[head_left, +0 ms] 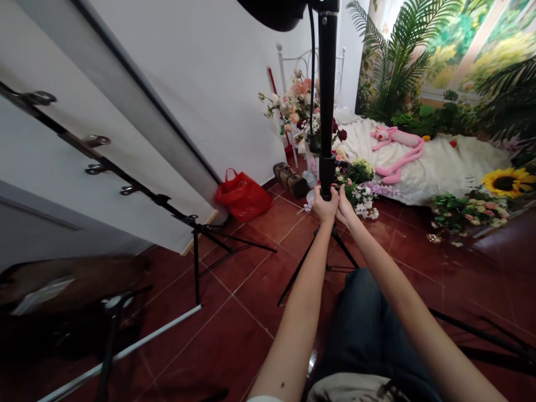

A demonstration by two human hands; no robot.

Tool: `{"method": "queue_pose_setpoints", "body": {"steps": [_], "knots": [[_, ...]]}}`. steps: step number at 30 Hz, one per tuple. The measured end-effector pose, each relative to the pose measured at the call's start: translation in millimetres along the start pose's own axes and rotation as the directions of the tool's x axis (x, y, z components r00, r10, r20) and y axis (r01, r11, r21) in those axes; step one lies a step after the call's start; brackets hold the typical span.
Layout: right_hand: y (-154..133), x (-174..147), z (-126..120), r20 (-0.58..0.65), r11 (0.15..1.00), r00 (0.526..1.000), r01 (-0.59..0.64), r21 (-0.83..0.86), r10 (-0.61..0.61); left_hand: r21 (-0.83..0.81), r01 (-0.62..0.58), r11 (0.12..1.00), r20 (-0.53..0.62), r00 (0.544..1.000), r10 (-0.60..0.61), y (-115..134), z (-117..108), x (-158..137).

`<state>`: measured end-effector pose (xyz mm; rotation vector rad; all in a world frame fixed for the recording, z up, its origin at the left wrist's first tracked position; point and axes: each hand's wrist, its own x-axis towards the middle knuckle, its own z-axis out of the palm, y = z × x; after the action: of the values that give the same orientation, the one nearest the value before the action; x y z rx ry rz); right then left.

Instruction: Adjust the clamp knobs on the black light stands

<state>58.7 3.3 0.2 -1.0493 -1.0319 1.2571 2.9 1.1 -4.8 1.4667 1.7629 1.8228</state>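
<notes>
A black light stand [328, 100] rises upright right in front of me, with a dark lamp head [276, 11] cut off by the top edge. My left hand [324, 206] is wrapped round its pole just below a thick black collar. Close beside it, my right hand [344, 207] grips the same pole from the right, thumb pointing up and the other fingers partly hidden. A black cable [312, 72] hangs along the pole. Below my hands, the stand's legs [298, 268] spread on the red tiled floor [259, 285].
At left, another black stand [125, 187] with clamps leans across a white panel [113, 162]. A red bag [243, 194] sits by the wall. Beyond my hands are flowers [304, 95] and a white-draped bed [439, 167] with a pink plush toy [400, 142]. More stand legs [481, 335] lie right.
</notes>
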Motion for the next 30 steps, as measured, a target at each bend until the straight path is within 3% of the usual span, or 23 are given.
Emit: {"method": "queue_pose_setpoints", "body": {"steps": [11,17,22,26,30], "knots": [[-4,19,-5,-0.232,0.986,0.961,0.124,-0.116,-0.148,0.003,0.014,1.0,0.002,1.0,-0.014,2,-1,0],[-21,23,-5,-0.284,0.981,0.957,0.007,-0.194,-0.063,0.002,0.031,1.0,0.005,1.0,-0.031,2,0,0],[-32,28,-4,-0.382,0.947,0.924,-0.097,-0.306,-0.029,0.006,0.051,0.999,0.008,0.999,-0.051,4,-1,0],[-36,20,-5,-0.361,0.917,0.927,-0.051,-0.397,-0.105,0.003,0.061,0.998,0.026,0.998,-0.061,7,-4,-1],[-35,-12,-18,-0.23,0.956,0.972,-0.025,-0.292,-0.044,-0.008,0.045,0.999,0.057,0.997,-0.044,8,-6,-1]]}}
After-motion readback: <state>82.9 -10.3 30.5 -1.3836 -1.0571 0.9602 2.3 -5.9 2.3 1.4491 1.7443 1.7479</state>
